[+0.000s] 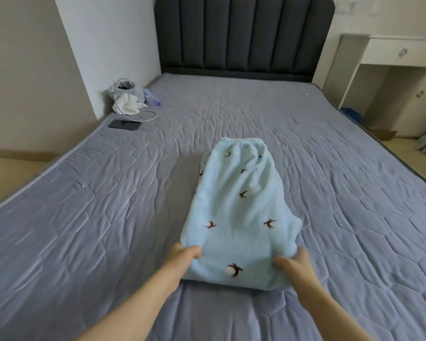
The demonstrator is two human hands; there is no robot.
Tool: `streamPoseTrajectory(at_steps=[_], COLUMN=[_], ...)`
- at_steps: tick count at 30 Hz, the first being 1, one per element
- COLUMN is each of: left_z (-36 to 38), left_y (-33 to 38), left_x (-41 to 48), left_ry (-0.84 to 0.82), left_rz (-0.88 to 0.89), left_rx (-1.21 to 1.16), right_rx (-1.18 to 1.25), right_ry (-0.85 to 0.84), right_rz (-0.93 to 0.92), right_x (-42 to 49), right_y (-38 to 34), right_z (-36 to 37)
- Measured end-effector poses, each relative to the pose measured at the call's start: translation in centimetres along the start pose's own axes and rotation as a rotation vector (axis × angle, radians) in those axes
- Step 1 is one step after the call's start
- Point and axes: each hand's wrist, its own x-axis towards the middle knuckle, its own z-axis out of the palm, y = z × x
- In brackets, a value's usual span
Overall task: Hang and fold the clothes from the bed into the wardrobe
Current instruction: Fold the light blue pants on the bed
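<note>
1. The bed [108, 217] fills most of the view, covered in a grey-blue quilted sheet that is creased in places.
2. A dark padded headboard [244, 33] stands at the far end, against the wall.
3. A white desk [399, 52] with a drawer sits at the far right, beside the bed.
4. The light-blue trousers [236, 212] lie folded on the sheet, near the middle of the bed. The elastic waistband is at the far end and the folded edge is nearest the person. The fabric is fleecy, with small dark bird-like marks.
5. The left hand [182, 257] grips the near left corner of the trousers, thumb on top and fingers tucked under.
6. The right hand [298, 264] grips the near right corner the same way, thumb lying on the fleece.
7. At the far left edge of the bed is a grey bag [123, 91] with a crumpled white tissue [128, 105] against it.
8. A white cable [145, 116] loops just near of the bag.
9. A dark phone [124, 125] lies flat beside the cable.
</note>
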Motion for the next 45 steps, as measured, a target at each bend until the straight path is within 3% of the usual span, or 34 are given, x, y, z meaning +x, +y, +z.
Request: streamPoseTrajectory(at_steps=[3,6,8,10,15,18,20,22,24,27,29,31,35,40,45], left_z=[-0.1,-0.5,-0.8,-0.9,-1.7,-1.1,-0.8,-1.3,-2.4,-3.9,-4.4,-4.9,-7.2,-8.3,-7.3], left_y=[-1.9,-1.4,-1.1,-1.5,-4.1,-4.3,-3.4,-2.4,-1.1,1.2,2.9,4.6,7.9,10.0,11.8], left_x=[-0.3,-0.3,-0.4,-0.3,0.1,-0.2,-0.7,-0.8,-0.5,-0.7,-1.6,-3.0,-5.2,-5.8,-5.6], left_ry=[-0.038,-0.046,-0.051,-0.067,-0.196,-0.001,0.161,0.216,0.169,-0.064,-0.255,-0.376,-0.526,-0.292,-0.116], left_rz=[0.075,0.32,0.459,0.472,0.316,0.411,0.584,0.755,0.879,0.905,0.808,0.679,0.514,0.607,0.583], left_rx=[-0.055,-0.138,-0.066,0.165,0.938,1.407,1.538,1.51,1.461,1.499,1.571,1.489,0.988,0.352,-0.079], right_rx=[0.035,0.173,0.169,-0.053,-0.908,-1.327,-1.459,-1.46,-1.388,-1.335,-1.222,-1.048,-0.68,-0.287,-0.017], right_ry=[0.014,0.121,0.126,0.09,0.003,-0.059,-0.055,0.013,0.032,-0.102,-0.237,-0.333,-0.518,-0.388,-0.241], right_rz=[0.067,-0.116,-0.266,-0.291,-0.322,-0.46,-0.517,-0.602,-0.673,-0.682,-0.534,-0.397,-0.261,-0.462,-0.602], right_x=[-0.4,-0.7,-1.0,-1.0,-1.0,-0.9,-0.9,-1.1,-1.2,-1.6,-2.5,-3.4,-5.4,-7.1,-7.7], right_y=[0.8,-0.2,-0.4,0.4,2.8,3.7,3.7,2.8,1.4,-0.5,-1.8,-3.1,-6.2,-7.4,-6.4], right_z=[-0.3,-0.7,-0.9,-1.1,-1.0,-0.8,-1.0,-1.3,-1.5,-2.1,-2.4,-2.7,-3.4,-3.5,-2.8])
